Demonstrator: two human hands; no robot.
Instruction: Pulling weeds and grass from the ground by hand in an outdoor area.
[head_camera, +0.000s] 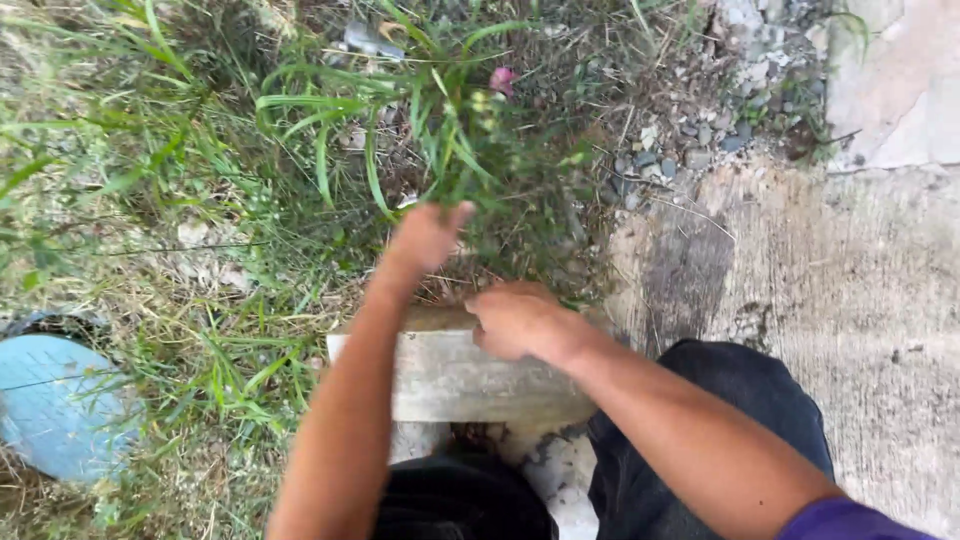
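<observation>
Weeds, a tall green clump, sit at about 12 o'clock from the person, right past the far edge of a concrete block. Left hand is pushed up into the base of the clump, fingers buried in the stalks, so it looks closed around them but I honestly can't tell how tight. Right hand is curled into a loose fist at the block's far edge, right at the foot of the same clump; whether it's got stems in it or is just pressing down, can't tell either.

Block lies flat and pale grey, straight in front of the dark trousers. Pink flower pokes out near the top of the clump. At 3 o'clock there's a concrete slab, with gravel at roughly 1 o'clock. Off at 9 o'clock, down low, a light blue round thing sits in the grass.
</observation>
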